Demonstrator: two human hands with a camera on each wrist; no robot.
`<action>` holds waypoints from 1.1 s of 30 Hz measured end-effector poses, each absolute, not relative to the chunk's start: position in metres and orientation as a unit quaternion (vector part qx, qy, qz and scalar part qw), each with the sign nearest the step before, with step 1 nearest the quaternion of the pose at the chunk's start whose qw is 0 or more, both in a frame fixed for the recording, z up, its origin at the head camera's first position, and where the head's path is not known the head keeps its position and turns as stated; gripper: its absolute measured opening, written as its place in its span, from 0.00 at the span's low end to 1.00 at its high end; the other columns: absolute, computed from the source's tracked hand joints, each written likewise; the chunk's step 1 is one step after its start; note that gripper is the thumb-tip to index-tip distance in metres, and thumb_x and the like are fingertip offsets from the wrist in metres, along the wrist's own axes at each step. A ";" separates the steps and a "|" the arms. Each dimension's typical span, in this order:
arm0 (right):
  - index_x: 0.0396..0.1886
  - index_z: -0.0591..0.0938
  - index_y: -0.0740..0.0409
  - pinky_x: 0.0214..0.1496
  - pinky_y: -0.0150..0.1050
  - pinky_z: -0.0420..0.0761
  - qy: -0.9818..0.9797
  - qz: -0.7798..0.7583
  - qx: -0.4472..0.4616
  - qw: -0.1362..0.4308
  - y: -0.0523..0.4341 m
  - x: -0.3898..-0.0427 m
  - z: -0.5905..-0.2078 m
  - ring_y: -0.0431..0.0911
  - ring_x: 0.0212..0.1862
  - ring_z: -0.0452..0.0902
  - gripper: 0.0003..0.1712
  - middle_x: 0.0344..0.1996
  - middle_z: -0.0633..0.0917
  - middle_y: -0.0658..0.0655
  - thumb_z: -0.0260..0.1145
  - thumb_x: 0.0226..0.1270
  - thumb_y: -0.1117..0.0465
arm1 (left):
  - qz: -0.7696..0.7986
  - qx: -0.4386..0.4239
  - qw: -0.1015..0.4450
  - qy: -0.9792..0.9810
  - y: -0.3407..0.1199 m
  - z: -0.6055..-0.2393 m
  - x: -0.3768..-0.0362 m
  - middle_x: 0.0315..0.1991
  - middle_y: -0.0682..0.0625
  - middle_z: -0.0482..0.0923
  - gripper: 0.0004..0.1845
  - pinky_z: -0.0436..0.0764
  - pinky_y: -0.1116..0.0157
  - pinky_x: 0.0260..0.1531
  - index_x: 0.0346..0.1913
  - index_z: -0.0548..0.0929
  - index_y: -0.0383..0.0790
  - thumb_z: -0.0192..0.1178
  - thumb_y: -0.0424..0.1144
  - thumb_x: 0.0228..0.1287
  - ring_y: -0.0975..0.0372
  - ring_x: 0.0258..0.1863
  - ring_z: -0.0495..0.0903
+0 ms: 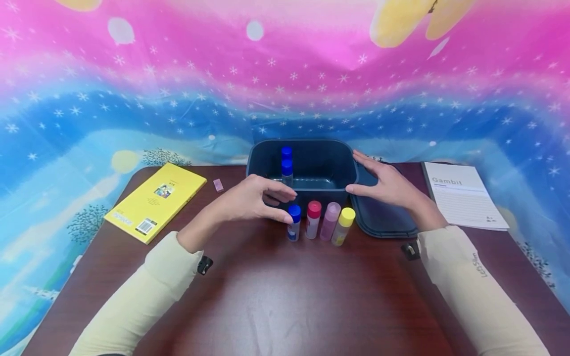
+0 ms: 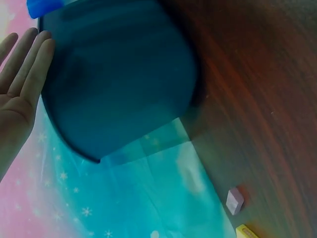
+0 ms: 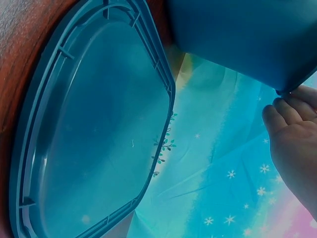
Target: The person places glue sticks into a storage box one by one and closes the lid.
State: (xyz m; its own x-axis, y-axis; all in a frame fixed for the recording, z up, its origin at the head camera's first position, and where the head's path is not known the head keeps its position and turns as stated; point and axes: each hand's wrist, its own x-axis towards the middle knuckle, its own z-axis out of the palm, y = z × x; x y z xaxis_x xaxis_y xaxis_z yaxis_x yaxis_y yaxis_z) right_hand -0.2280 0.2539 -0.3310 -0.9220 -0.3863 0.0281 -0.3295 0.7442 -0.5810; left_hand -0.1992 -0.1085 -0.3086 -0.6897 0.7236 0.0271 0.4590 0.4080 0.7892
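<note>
Dark blue plastic bin standing at the far edge of the brown table, backed right up against the starry pink-and-blue backdrop. Wide bare tabletop in front, between the two cream sleeves. Inside the bin, along its left wall, a bottle with a blue cap, upright. Just before the bin's front wall, a row of four small bottles, close together: blue-capped bottle, red-capped bottle, pink-capped bottle, yellow-capped bottle, the last two leaning a little to the right. To the bin's right, touching or nearly so, the bin's lid lying flat with its ribbed underside up, as seen from the right wrist.

Left of the bin and well apart from it, a yellow book with a barcode on its back cover, print too small to read; between book and bin, a small pink eraser. At the right, a white booklet headed "Gambit"; lines beneath illegible. On the right sleeve, small lettering, unclear.

Left hand at the bin's front left corner, fingers loosely spread and gently bent, fingertips at the blue-capped bottle's cap, holding nothing; actual touch hard to judge. Right hand spread flat, fingers straight, resting against the bin's right wall and rim.
</note>
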 end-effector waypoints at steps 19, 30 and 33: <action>0.83 0.52 0.43 0.72 0.70 0.55 0.932 -0.306 -0.188 0.051 0.256 -0.227 -0.329 0.58 0.80 0.44 0.52 0.82 0.50 0.50 0.68 0.68 0.40 | 0.388 0.383 0.111 0.831 -0.098 -0.339 -0.200 0.45 0.54 0.87 0.18 0.85 0.58 0.50 0.54 0.87 0.42 0.73 0.44 0.63 0.64 0.46 0.85; 0.83 0.52 0.44 0.72 0.70 0.56 0.933 -0.303 -0.191 0.050 0.253 -0.228 -0.330 0.58 0.80 0.44 0.52 0.82 0.51 0.50 0.68 0.68 0.40 | 0.417 0.370 0.112 0.823 -0.101 -0.338 -0.198 0.45 0.51 0.87 0.15 0.85 0.63 0.46 0.51 0.87 0.40 0.73 0.38 0.63 0.62 0.45 0.86; 0.83 0.53 0.45 0.72 0.70 0.56 0.932 -0.304 -0.191 0.047 0.253 -0.228 -0.331 0.58 0.80 0.44 0.52 0.81 0.51 0.50 0.68 0.68 0.40 | 0.440 0.360 0.111 0.815 -0.103 -0.334 -0.197 0.46 0.50 0.86 0.15 0.85 0.65 0.45 0.52 0.86 0.40 0.72 0.37 0.63 0.61 0.45 0.86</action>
